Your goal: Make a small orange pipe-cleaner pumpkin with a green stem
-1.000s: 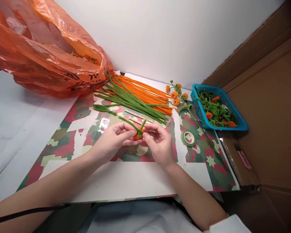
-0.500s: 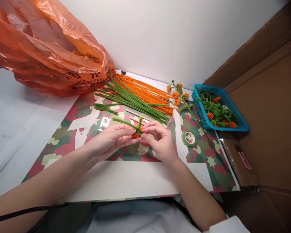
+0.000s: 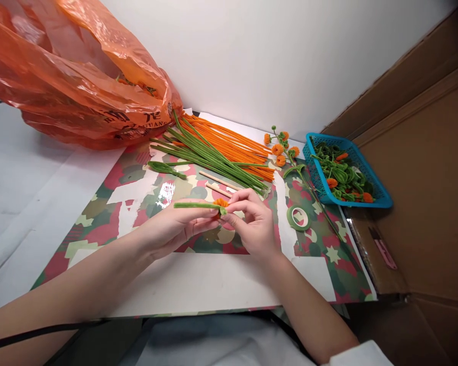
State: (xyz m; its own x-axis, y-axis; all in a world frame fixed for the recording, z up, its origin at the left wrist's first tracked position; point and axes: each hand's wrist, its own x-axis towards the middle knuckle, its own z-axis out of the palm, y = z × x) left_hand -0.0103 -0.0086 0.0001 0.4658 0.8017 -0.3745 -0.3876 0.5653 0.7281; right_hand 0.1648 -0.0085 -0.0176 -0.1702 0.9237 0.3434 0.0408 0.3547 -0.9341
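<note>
Hands meet over the middle of the patterned worktop (image 3: 328, 269), both busy with one small orange bud (image 3: 221, 203) and the green stem (image 3: 193, 205) bound to it. The left hand (image 3: 171, 229) has its fingers pressed together under the stem, pinching it close to the bud; the right hand (image 3: 254, 223) pinches the bud and the short green end from the other side.

Judging by how things lie, the bud is already formed and the stem is already joined to it, so what seems left is tidying the wrap. Much stock is unused: the loose green stems (image 3: 213, 157) and orange stems (image 3: 229, 142) lie well behind the hands, beside the orange plastic bag (image 3: 72, 81). A finished sprig (image 3: 284, 152), a roll of green tape (image 3: 298, 217) and a blue basket (image 3: 381, 199) of made pieces sit to the right.

Against the frame a second ago, the short green end that stood up in a V now lies flat, the long stem points level to the left, and the hands have shifted slightly away from the person.
</note>
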